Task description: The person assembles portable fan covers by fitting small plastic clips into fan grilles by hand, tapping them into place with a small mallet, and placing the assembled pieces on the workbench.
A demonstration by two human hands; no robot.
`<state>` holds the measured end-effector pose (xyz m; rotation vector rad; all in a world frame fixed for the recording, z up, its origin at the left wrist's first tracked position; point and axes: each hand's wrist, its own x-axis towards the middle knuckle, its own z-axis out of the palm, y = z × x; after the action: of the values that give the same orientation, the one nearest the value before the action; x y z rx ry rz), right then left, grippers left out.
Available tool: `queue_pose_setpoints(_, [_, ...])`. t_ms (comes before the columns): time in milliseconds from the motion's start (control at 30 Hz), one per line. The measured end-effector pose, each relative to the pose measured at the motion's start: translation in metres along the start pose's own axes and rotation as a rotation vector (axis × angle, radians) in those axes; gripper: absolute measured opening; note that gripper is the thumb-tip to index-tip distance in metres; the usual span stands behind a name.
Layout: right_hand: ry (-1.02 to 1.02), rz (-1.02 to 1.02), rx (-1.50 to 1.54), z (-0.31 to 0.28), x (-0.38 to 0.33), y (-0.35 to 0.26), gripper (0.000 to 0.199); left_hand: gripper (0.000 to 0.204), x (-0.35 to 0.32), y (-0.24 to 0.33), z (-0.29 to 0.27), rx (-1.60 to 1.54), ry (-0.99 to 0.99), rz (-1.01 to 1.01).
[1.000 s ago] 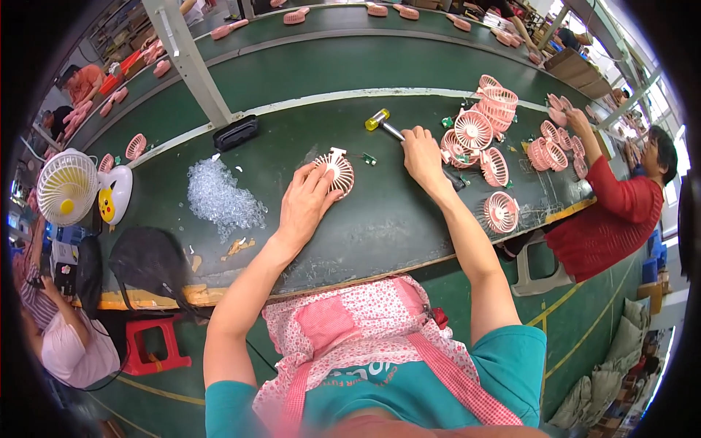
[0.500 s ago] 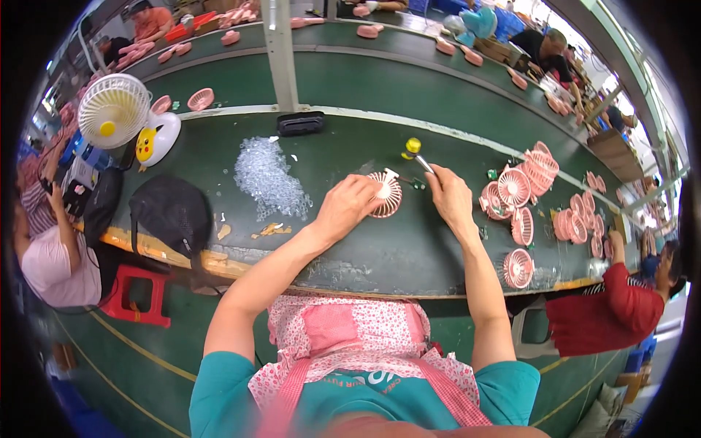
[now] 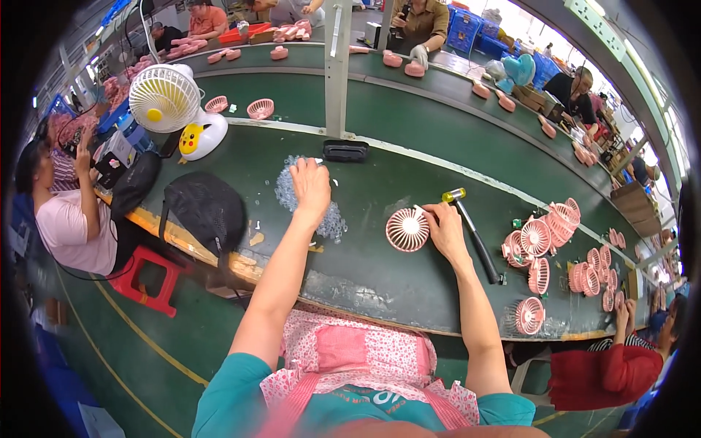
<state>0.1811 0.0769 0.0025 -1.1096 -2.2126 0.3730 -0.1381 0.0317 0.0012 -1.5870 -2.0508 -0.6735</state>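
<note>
My left hand [image 3: 311,191] is at the pile of small clear plastic pieces [image 3: 334,223], its fingers bent together; whatever is in them is hidden. With its fingers closed at the right rim of a round pink fan grille [image 3: 406,232], my right hand [image 3: 445,228] holds that part on the table, ribs facing up. A small white bit shows at the rim by those fingertips. Just right of this hand lies a hammer [image 3: 476,237] with a yellow head and dark handle, touched by neither hand.
Several pink grilles [image 3: 535,237] are heaped at right. A black tray [image 3: 345,151] stands beyond the pile. On the left are a black bag [image 3: 203,212] and a white desk fan [image 3: 162,98]. A conveyor [image 3: 292,77] carries pink parts behind; people sit at both sides.
My right hand has let go of the hammer, now lying on the table, and taken the grille's rim. My left hand has left the grille and reached left to the clear pieces.
</note>
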Motion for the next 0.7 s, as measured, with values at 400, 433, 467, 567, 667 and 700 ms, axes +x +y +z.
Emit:
queue_pose_setpoints(400, [0.213, -0.006, 0.269, 0.002, -0.010, -0.021, 0.014, 0.011, -0.003, 0.032, -0.029, -0.624, 0.008, -0.043])
queue_pose_setpoints(433, [0.231, 0.013, 0.311, 0.003, -0.011, -0.024, 0.015, 0.014, -0.005, 0.041, -0.027, -0.874, -0.025, -0.118])
queue_pose_setpoints(467, [0.220, 0.033, 0.405, 0.002, -0.012, -0.030, 0.016, 0.018, -0.005, 0.048, -0.027, -1.069, -0.186, -0.211])
queue_pose_setpoints(567, [0.188, 0.061, 0.580, -0.002, -0.011, -0.058, 0.017, 0.020, -0.018, 0.058, -0.027, -1.677, -0.543, -0.548])
queue_pose_setpoints(667, [0.210, 0.017, 0.620, 0.003, -0.011, -0.063, 0.017, 0.023, -0.024, 0.067, -0.025, -1.914, -0.680, -0.595])
queue_pose_setpoints(700, [0.223, -0.015, 0.611, 0.004, -0.012, -0.061, 0.017, 0.023, -0.025, 0.074, -0.026, -1.930, -0.690, -0.611])
